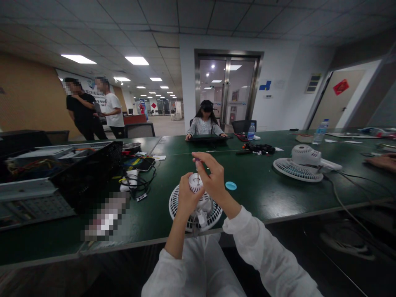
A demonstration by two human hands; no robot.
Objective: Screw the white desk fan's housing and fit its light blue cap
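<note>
Head view, and screwdriver work is under way! Down at six o'clock, the fan [202, 204] lies on its grille at the counter's [256, 194] near edge. The left hand [187, 196] curls around the housing [194, 182], steadying it, it seems; the right hand [214, 177] pinches an upright screwdriver [198, 178] above it. Housing's on, so that's undone; any loosened screws? Too small to tell. At the fan's two o'clock: a blue disc [231, 185], and beyond, a second fan [305, 156], housing on too.

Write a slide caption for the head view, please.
Left hand gripping a fan on a green table, right hand holding a screwdriver upright at the fan.
</note>
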